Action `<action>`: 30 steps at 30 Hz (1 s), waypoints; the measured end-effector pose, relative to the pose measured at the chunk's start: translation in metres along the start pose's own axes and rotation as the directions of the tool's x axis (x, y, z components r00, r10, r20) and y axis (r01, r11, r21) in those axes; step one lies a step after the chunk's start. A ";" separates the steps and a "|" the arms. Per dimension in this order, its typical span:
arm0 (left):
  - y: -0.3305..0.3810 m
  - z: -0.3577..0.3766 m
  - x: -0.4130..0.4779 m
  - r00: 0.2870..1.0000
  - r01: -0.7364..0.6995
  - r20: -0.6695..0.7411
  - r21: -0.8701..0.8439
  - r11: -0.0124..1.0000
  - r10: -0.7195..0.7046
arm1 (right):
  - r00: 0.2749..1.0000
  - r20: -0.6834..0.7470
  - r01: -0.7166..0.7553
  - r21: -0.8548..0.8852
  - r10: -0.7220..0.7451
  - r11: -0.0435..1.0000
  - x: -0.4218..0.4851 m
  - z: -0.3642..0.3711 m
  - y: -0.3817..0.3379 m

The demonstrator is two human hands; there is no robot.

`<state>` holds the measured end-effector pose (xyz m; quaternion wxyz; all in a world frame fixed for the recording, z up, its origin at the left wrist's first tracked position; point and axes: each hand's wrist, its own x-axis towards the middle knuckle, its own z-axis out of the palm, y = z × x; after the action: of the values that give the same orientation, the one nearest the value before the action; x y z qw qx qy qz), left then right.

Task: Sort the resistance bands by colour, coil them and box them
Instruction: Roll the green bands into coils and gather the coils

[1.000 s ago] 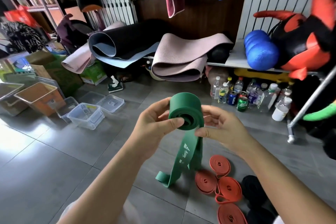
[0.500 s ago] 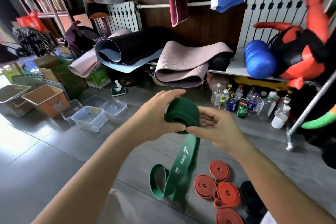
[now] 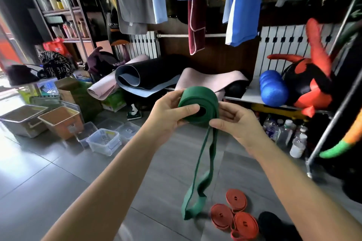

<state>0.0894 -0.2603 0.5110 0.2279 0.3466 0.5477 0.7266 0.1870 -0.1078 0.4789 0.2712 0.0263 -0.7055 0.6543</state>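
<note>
Green band (image 3: 198,103) sat half coiled in mid-air between my hands. My left hand (image 3: 168,115) gripped the roll, thumb over its core, and my right hand (image 3: 237,123) pinched the edge where the tail dropped toward the orange coils (image 3: 235,215) on the floor (image 3: 58,172). Had either grip eased, the roll would probably have sprung loose — its tightness I couldn't judge.

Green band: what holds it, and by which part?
Both hands hold the green band by its coil: left hand on its left side, thumb across the face; right hand at its lower right.
</note>
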 end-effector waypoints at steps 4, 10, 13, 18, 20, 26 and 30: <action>-0.010 0.012 0.004 1.000 0.005 0.023 -0.273 0.962 0.001 | 0.998 -0.040 0.042 0.070 -0.039 0.997 0.004 0.003 -0.011; -0.017 0.008 0.000 0.998 0.037 0.050 -0.033 0.999 -0.035 | 0.998 -0.051 0.022 -0.044 -0.024 0.999 -0.001 -0.005 -0.016; 0.002 0.000 -0.004 0.995 -0.080 0.102 0.669 0.738 0.016 | 1.000 0.017 -0.024 -0.160 0.027 0.987 -0.016 -0.012 -0.008; 0.010 0.011 -0.014 0.932 -0.195 0.306 0.875 0.444 -0.194 | 0.986 0.119 -0.075 -0.309 0.117 0.948 -0.041 -0.010 -0.003; 0.000 0.008 -0.019 0.931 -0.135 0.300 0.814 0.565 -0.210 | 0.983 0.114 -0.107 -0.270 0.142 0.957 -0.049 -0.011 0.001; -0.034 -0.002 -0.039 0.972 0.112 0.141 0.427 0.897 -0.189 | 0.968 0.071 -0.225 -0.183 0.241 0.957 -0.072 -0.016 0.030; -0.053 -0.001 -0.044 0.982 0.165 0.067 0.161 0.973 -0.178 | 0.967 0.029 -0.250 -0.034 0.251 0.968 -0.074 -0.016 0.052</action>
<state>0.1152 -0.2766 0.4486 0.2844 0.3438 0.6206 0.6448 0.2355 -0.1090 0.4010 0.1751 -0.0565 -0.7173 0.6720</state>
